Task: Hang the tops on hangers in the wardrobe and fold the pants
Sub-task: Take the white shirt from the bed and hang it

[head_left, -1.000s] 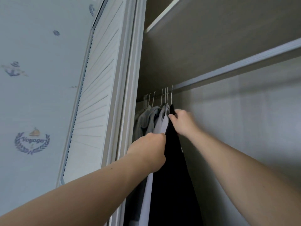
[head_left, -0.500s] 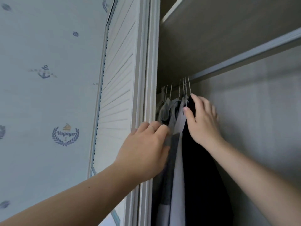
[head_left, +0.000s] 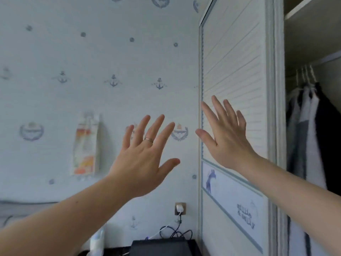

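Several tops hang on wire hangers (head_left: 305, 74) inside the open wardrobe at the far right: a black top (head_left: 327, 137) on the outside, a white one (head_left: 311, 145) and grey ones (head_left: 295, 141) beside it. My left hand (head_left: 142, 159), with a ring on one finger, is raised in front of the wall with its fingers spread and holds nothing. My right hand (head_left: 227, 137) is raised in front of the wardrobe door (head_left: 234, 52), fingers straight and spread, also empty. Both hands are well left of the hanging clothes. No pants are in view.
The louvred wardrobe door stands between my hands and the clothes. A wall socket with a white plug (head_left: 180, 208) and cables sits low on the wallpapered wall. A dark box (head_left: 160, 247) lies at the bottom edge. A paper packet (head_left: 86, 143) hangs on the wall.
Both hands have let go of the hanging tops and swung left, out of the wardrobe, opening with spread fingers. My view has turned left toward the wall.
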`<state>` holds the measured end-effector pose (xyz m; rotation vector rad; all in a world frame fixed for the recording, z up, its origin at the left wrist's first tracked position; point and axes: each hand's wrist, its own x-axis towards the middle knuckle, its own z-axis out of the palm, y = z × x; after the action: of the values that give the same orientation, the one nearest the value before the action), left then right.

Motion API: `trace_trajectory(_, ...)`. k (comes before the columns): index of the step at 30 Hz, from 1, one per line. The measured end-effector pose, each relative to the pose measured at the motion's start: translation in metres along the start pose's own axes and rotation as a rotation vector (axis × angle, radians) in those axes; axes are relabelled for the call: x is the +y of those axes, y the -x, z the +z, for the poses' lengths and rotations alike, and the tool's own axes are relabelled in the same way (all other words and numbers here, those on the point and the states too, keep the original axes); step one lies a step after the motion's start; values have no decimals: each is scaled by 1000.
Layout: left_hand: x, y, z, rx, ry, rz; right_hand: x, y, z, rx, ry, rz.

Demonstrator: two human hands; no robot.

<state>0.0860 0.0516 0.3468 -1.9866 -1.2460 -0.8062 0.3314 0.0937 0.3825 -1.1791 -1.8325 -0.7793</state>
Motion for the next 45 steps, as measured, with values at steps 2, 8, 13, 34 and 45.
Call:
trace_trajectory(2, -39, 55, -25, -30, -15, -69, -66, 13, 14, -34, -73, -52)
trace_trajectory(8, -139, 240, -102, -199, -68, -279, -266, 70, 51, -199, -405, -313)
trace_trajectory(13, -183, 409, -154, -324, -172, -573, -430, 135, 78, -359, -663, -529)
trace_trajectory(34, -171, 866, -308, -424, -416, -1771, -913, 398, 89, -1027, -1229, -1168)
trace_trajectory(45, -116, 1014, -379, -292, -340, -2290, -1076, 508, 42, -1317, -1191, -1382)
